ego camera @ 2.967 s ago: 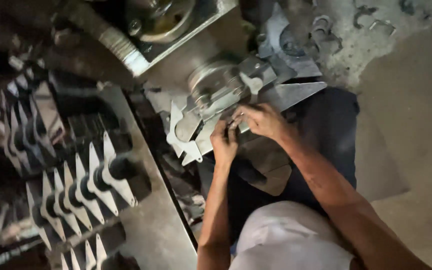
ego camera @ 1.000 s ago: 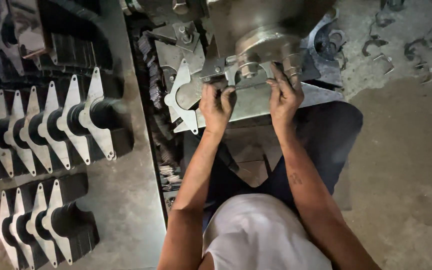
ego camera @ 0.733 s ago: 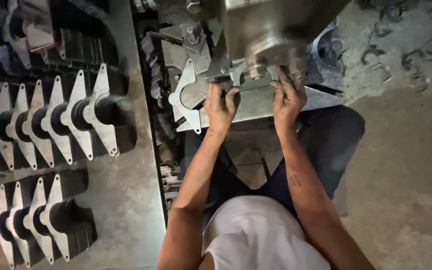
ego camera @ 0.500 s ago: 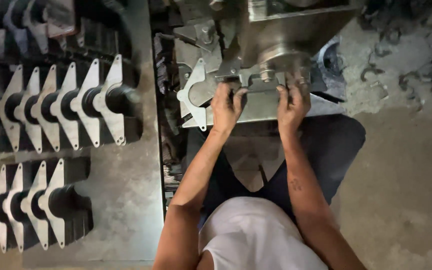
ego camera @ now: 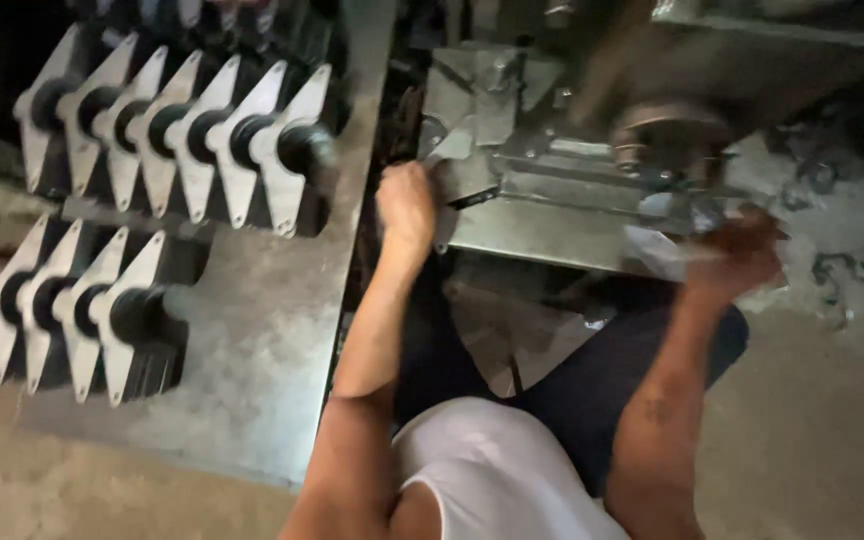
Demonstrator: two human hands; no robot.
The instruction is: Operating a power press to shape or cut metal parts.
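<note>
My left hand (ego camera: pixel 407 205) is closed around the edge of a flat grey metal plate (ego camera: pixel 464 172) at the left end of the press bed (ego camera: pixel 552 225). Motion blurs my right hand (ego camera: pixel 737 255), which is off the bed's right end with curled fingers beside a pale piece of sheet metal (ego camera: pixel 657 248). I cannot tell whether it holds that piece. The round press ram (ego camera: pixel 667 135) hangs above the bed between my hands. My knees in dark trousers (ego camera: pixel 602 390) are under the bed.
Two rows of stamped, pointed metal plates stand on edge on dark cores at the left, an upper row (ego camera: pixel 182 140) and a lower row (ego camera: pixel 82 310), on a steel sheet (ego camera: pixel 272 340). Scrap metal offcuts (ego camera: pixel 852 250) lie on the concrete floor at the right.
My hands have moved apart from the plate under the ram: the left went to the bed's left end, the right swung out to the right. The view has shifted closer and leftward.
</note>
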